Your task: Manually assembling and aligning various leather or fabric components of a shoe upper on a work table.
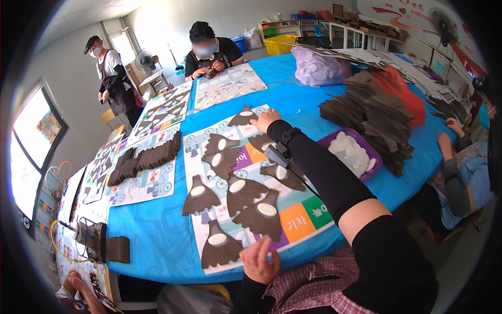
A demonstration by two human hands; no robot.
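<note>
My right hand (265,120) reaches across the printed mat (212,264) to its far end. Its fingers are bent together at the edge of a dark brown flared cut-out (242,118); what they hold, if anything, is hidden. At the mat's near edge my left hand (260,260) is open, fingers loosely curled and apart, beside another brown cut-out (217,255). Several such pieces with narrow necks and jagged hems lie on the mat, most bearing a white oval patch (238,187). Right of my right forearm stands a purple tray (374,148) of white ovals (351,152).
Brown pieces are heaped (374,110) at the right, near a red plastic bag (403,94) and a bag of pale material (320,67). A row of stacked brown pieces (146,158) lies left. A co-worker (209,55) sits opposite; others are at both sides. A cable runs along my right wrist.
</note>
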